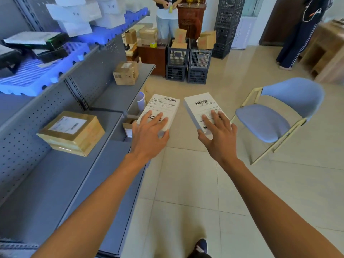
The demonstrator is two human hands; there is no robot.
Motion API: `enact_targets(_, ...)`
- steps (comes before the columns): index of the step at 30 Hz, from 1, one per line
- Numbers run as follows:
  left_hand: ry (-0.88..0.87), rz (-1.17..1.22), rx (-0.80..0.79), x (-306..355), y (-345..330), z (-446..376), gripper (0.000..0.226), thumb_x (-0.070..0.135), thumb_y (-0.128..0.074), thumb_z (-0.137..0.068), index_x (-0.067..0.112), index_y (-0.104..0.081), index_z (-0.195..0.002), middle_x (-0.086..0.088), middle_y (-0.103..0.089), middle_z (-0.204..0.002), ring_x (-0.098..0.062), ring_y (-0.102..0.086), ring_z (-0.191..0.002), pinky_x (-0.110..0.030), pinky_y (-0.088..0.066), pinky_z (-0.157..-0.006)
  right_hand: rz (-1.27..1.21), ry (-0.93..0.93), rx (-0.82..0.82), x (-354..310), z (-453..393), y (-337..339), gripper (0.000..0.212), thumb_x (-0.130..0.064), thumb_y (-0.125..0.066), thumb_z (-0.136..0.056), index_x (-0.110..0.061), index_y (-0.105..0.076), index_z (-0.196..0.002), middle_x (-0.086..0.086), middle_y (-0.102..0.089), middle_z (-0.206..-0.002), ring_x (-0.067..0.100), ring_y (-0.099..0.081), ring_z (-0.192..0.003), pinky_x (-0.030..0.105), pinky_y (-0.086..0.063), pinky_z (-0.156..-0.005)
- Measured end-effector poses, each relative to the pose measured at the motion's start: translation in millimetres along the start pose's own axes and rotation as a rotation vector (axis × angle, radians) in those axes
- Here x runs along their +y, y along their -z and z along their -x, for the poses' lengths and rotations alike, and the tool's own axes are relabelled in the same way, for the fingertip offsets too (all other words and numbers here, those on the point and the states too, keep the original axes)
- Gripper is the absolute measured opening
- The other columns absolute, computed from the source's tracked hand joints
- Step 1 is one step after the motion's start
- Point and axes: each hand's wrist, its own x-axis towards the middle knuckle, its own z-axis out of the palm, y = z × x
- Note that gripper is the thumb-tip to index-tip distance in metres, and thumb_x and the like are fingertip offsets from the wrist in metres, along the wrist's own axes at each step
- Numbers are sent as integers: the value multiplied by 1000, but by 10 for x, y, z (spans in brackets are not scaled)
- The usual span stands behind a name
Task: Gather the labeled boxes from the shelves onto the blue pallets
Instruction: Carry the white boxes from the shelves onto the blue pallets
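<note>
While both hands (pixel 149 131) grip | white boxes (pixel 163 107) point lengthwise away

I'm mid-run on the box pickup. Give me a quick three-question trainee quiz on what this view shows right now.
1. True or false: each hand carries a white labeled box.
2. Which item stands right of the right hand? A) blue chair B) ladder C) trolley
3. How many brown boxes sit on the grey shelf?

Key: 1 true: left hand holds the left white box, the other the right white box. 2 A, the blue chair. 3 two: near brown box, far brown box.
</note>
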Motion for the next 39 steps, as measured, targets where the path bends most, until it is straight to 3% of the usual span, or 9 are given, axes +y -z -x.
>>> enact_targets(11, 26, -65, -22, 251, -788, -1596, 55, 53, -37, -91, 28, -63, -133, 6, -54, -147, -26, -36, -143, -56, -35, -103, -39, 10, -4, 1171, -1398, -649, 52, -52, -50, -94, -25, -57, -138, 7, -46, -152, 31, -35, -142, 55, -36, -100)
enact_targets(14, 69, -58, 12, 264, -887, -1908, 49, 48, -47, -92, 26, -65, -132, 5, -55, -146, -27, -39, -142, -57, -35, -102, -49, 40, -21, 1332, -1804, -796, 54, -53, -46, -94, -25, -56, -138, 7, -46, -152, 31, -35, -142, 55, -36, -101)
enact_targets(29, 177, 10, 233, -607, -1343, -3558, 42, 41, -61, -90, 24, -68, -128, 1, -61, -140, -31, -46, -138, -60, -41, -98, -111, 160, -59, 1303, -3900, -1877, 51, -54, -46, -94, -28, -58, -136, 6, -47, -152, 29, -36, -142, 54, -35, -103)
enact_targets(39, 152, -66, 316, -1137, -1199, -4937, 51, 51, -44, -92, 26, -65, -131, 1, -59, -142, -28, -44, -139, -64, -40, -100, -182, 195, 10, 1118, -5340, -2282, 55, -54, -47, -94, -28, -55, -140, 6, -45, -153, 27, -33, -144, 53, -33, -105)
